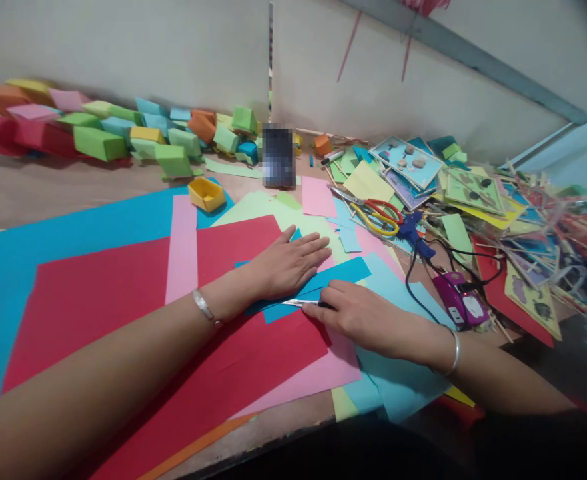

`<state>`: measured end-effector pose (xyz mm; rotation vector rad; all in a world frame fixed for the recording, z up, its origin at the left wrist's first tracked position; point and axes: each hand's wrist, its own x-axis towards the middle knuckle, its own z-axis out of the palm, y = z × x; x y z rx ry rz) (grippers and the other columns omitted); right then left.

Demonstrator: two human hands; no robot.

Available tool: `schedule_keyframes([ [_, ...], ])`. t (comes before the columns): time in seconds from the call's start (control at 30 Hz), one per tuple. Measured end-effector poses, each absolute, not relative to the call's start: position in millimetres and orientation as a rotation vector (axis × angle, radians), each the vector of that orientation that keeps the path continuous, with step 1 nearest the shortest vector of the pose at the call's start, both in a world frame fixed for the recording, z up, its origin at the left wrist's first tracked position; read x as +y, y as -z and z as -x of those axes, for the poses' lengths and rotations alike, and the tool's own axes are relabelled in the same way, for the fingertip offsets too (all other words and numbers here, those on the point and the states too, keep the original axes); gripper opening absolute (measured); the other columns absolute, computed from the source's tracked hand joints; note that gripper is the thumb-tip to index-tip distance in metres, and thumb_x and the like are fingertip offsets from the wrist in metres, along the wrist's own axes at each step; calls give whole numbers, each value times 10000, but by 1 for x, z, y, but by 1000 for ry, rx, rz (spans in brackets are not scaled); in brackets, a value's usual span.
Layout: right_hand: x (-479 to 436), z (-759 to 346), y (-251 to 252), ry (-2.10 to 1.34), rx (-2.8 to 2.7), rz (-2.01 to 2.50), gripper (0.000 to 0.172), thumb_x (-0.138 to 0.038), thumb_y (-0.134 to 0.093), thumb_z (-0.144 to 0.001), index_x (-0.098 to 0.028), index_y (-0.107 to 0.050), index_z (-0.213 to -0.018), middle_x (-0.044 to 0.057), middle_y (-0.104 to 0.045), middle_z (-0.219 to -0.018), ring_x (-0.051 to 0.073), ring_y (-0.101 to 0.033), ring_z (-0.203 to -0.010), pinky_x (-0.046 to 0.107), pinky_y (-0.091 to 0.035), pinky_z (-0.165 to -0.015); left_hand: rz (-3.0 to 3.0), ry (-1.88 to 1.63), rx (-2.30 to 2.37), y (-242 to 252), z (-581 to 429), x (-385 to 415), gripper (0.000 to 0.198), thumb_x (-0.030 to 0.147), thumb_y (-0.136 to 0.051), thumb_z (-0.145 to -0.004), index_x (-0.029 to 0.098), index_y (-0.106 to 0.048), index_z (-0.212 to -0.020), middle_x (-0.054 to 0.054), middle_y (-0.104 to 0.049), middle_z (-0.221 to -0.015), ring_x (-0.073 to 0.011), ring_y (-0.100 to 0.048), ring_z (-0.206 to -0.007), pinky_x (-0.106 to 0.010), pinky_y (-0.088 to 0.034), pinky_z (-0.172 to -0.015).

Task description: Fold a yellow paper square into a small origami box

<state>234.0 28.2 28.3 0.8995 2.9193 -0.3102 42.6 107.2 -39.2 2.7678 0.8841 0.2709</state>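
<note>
My left hand (293,263) lies flat with its fingers stretched out, pressing on blue paper (346,270). Closed around the dark handle of a craft knife (296,303), my right hand (358,313) rests just to the right of it. The knife's thin pale blade points left and lies over the blue paper, close below my left palm. Under the blue piece is a large red sheet (123,320). A pink strip (183,250) lies on the red sheet, left of my hands.
Folded paper boxes (100,143) line the wall at the back left, and a yellow one (206,194) sits nearer. A phone (278,157) stands at the back. To the right are scissors (380,217), a blue glue gun (416,233), a purple power socket (458,300) and decorated cards (408,160).
</note>
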Motion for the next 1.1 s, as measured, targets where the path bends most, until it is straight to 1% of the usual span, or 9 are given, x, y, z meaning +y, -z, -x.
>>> schedule_keyframes([
  [0.13, 26, -235, -23, 292, 2936, -913, 506, -319, -236, -1095, -100, -688, -1041, 107, -612, -838, 206, -468, -760, 346, -314, -654, -2766, -261, 882, 40, -42, 108, 511, 357, -271, -1039, 221, -414, -1511, -86, -325, -1636, -252, -279, -1514, -543, -55, -1223],
  [0.3, 30, -226, -20, 181, 2955, -812, 478, -281, -238, -1094, -100, -680, -1102, 95, -621, -838, 196, -467, -753, 336, -298, -653, -2755, -233, 896, 38, -43, 107, 512, 334, -257, -1040, 206, -420, -1508, -87, -320, -1638, -249, -268, -1519, -545, -64, -1222],
  [0.5, 32, -227, -24, 267, 2956, -797, 442, -296, -283, -1091, -105, -681, -1105, 92, -622, -857, 200, -480, -791, 339, -310, -682, -2747, -266, 893, 38, -43, 107, 498, 330, -271, -1041, 227, -432, -1500, -87, -336, -1633, -249, -281, -1513, -544, -56, -1217],
  [0.63, 30, -229, -26, 277, 2916, -792, 461, -301, -265, -1091, -100, -678, -1129, 106, -633, -887, 212, -489, -807, 341, -326, -680, -2752, -272, 892, 39, -43, 107, 495, 338, -271, -1045, 233, -428, -1503, -86, -338, -1633, -246, -281, -1512, -542, -46, -1218],
  [0.73, 28, -226, -25, 286, 2883, -823, 494, -308, -242, -1093, -77, -676, -1139, 125, -651, -917, 227, -513, -849, 352, -346, -700, -2753, -238, 903, 36, -44, 106, 499, 331, -267, -1046, 213, -421, -1506, -91, -327, -1637, -250, -272, -1516, -550, -58, -1218],
  [0.83, 28, -219, -24, 285, 2895, -799, 457, -302, -283, -1089, -77, -676, -1153, 132, -661, -936, 231, -529, -871, 354, -354, -711, -2748, -196, 922, 32, -46, 104, 504, 307, -271, -1043, 184, -406, -1513, -101, -311, -1642, -263, -259, -1520, -568, -70, -1213],
  [0.9, 29, -214, -24, 270, 2899, -789, 418, -289, -323, -1083, -80, -682, -1136, 127, -659, -922, 226, -527, -846, 350, -344, -694, -2752, -180, 934, 31, -47, 104, 503, 293, -278, -1041, 177, -400, -1516, -106, -308, -1643, -266, -252, -1522, -573, -69, -1212],
  [1.0, 30, -207, -24, 253, 2888, -799, 393, -277, -352, -1076, -79, -692, -1069, 119, -655, -899, 217, -515, -816, 345, -327, -673, -2764, -185, 923, 32, -47, 105, 501, 298, -282, -1040, 184, -404, -1512, -108, -327, -1636, -255, -257, -1520, -549, -65, -1216],
  [1.1, 31, -204, -24, 345, 2877, -884, 363, -296, -397, -1068, -98, -689, -981, 86, -636, -850, 186, -495, -773, 326, -330, -673, -2766, -220, 908, 34, -46, 106, 496, 314, -281, -1041, 200, -416, -1504, -96, -346, -1630, -243, -266, -1517, -522, -65, -1220],
])
